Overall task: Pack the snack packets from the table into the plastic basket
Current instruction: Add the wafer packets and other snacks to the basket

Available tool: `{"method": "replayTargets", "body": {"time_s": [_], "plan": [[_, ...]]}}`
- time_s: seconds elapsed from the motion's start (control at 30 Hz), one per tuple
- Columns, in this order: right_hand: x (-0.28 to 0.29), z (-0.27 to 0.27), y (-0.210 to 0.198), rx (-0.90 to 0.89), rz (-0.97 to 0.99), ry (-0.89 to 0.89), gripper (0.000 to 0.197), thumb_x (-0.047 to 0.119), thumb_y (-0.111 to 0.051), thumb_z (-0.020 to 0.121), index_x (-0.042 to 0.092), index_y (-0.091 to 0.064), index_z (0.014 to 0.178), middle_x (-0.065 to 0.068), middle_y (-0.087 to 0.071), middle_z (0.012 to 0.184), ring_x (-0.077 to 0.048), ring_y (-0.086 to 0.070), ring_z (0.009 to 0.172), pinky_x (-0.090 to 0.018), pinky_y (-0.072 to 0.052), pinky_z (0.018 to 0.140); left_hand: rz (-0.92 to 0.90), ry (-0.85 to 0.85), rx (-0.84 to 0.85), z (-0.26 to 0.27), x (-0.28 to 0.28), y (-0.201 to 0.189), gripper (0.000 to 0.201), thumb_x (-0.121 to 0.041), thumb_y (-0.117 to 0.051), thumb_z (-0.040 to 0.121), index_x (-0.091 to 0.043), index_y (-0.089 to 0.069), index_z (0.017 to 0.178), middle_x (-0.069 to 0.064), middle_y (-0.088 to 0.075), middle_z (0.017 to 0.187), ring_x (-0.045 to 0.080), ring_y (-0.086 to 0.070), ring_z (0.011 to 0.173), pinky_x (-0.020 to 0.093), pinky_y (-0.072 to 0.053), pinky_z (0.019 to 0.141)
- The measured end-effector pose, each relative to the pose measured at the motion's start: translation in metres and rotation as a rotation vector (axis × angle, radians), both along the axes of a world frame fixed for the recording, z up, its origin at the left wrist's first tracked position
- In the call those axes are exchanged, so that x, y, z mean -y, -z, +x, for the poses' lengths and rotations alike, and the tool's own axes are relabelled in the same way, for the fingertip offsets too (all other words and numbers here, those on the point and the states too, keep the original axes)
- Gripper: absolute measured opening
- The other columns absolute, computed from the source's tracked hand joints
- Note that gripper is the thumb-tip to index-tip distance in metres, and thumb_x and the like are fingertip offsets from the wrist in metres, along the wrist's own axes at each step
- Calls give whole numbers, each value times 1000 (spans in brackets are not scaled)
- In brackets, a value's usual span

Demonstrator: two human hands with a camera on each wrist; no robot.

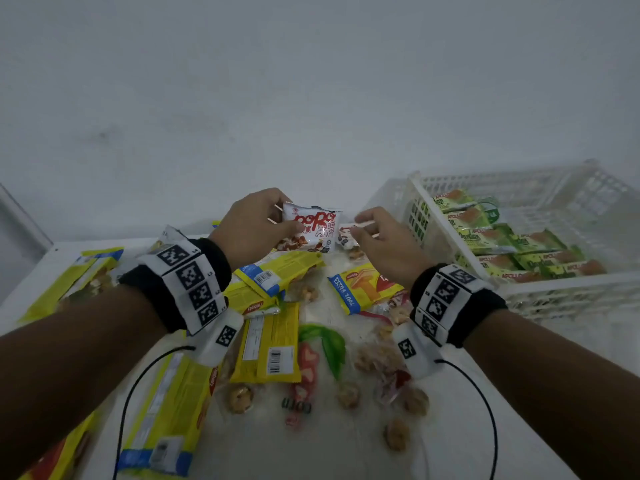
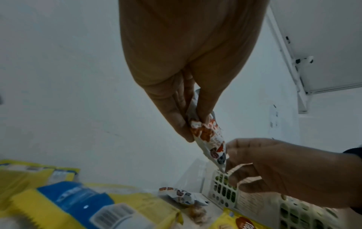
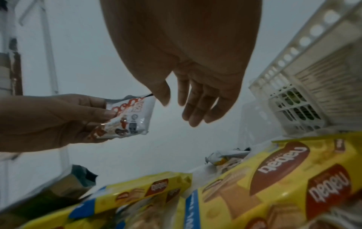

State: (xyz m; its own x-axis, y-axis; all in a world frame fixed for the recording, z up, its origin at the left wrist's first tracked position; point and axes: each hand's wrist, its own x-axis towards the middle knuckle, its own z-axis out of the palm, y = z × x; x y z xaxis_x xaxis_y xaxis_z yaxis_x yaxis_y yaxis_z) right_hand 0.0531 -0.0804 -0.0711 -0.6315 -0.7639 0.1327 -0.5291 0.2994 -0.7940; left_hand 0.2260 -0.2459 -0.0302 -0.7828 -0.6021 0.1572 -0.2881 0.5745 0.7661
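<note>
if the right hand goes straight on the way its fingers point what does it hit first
Most likely the white Popo packet pinched in the left hand: the open right hand points at its near edge, close by, though depth is unclear.
</note>
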Motion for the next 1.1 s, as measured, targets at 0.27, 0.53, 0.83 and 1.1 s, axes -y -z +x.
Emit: {"method": "replayTargets", "body": {"time_s": [0.27, 0.53, 0.83, 1.1], "plan": [[49, -43, 17, -357, 526, -108, 29, 31, -54, 102, 19, -56, 129, -8, -60, 133, -27, -56, 118, -30, -39, 85, 115, -55, -43, 7, 28, 10, 9, -23, -71, 94, -20, -64, 100, 2, -77, 86, 27, -75, 80, 57, -60, 77], [90, -59, 25, -414, 717, -121, 49, 32, -57, 98, 25, -43, 143, -22, -52, 130, -42, -58, 111, -44, -52, 93, 130, -18, -24, 1, 35, 14, 13, -25, -71, 95, -18, -65, 104, 4, -77, 90, 29, -74, 80, 57, -59, 75], [100, -73, 38, -292, 726, -44, 66, 37, -70, 93, 7, -37, 141, -19, -59, 134, -36, -59, 118, -34, -45, 82, 218, -52, -50, 1, 46, 17, 12, -23, -72, 94, -19, -64, 103, 4, -78, 89, 28, -76, 81, 61, -59, 76], [91, -66, 20, -258, 403, 14, 26, 23, -56, 102, 18, -59, 128, -8, -68, 124, -23, -60, 99, -28, -42, 80, 262, -61, -92, 3, 46, 12, 13, -17, -71, 95, -12, -64, 104, 8, -78, 92, 28, -76, 83, 54, -61, 80]]}}
